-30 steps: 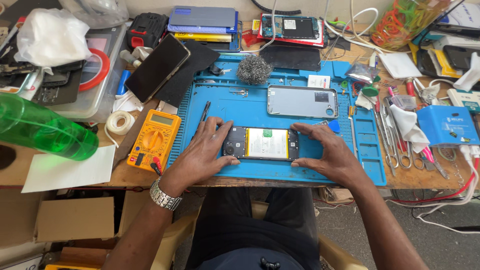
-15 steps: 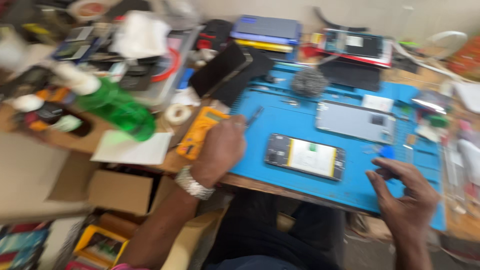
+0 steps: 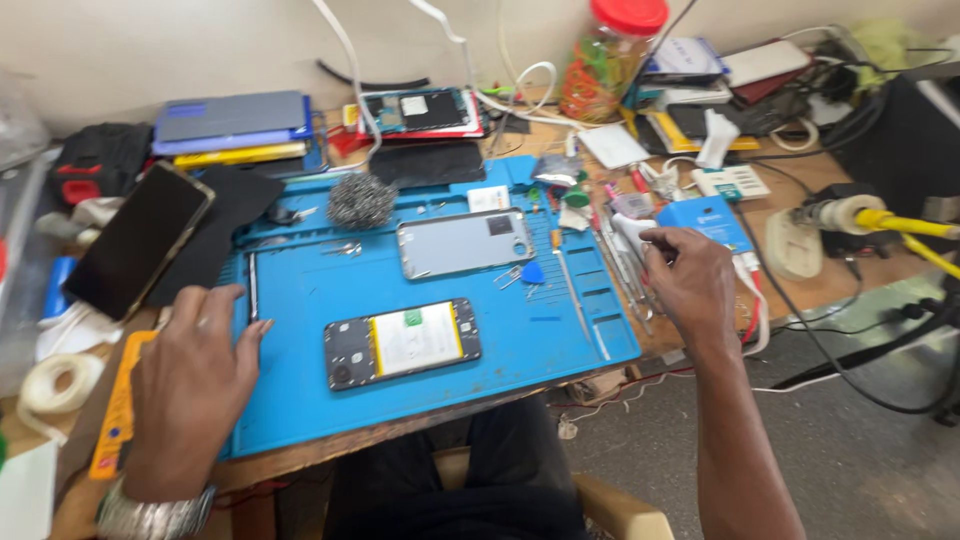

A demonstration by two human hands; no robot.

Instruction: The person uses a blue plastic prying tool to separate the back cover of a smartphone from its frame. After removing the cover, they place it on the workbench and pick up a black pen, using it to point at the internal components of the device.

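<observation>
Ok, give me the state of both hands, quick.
Left hand: open, flat on the blue mat, holding nothing.
Right hand: fingers curled over the tools; whether it grips anything cannot be told.

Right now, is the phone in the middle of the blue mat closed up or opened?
Opened. The phone lies flat on the blue mat with its yellow-edged battery and dark inner parts showing; a grey back cover lies apart above it.

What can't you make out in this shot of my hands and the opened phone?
- Head view: what the right hand fingers grip among the tools, hidden by the hand.
- Yellow multimeter face, covered by the left hand.
- Opened phone parts: too small.
</observation>
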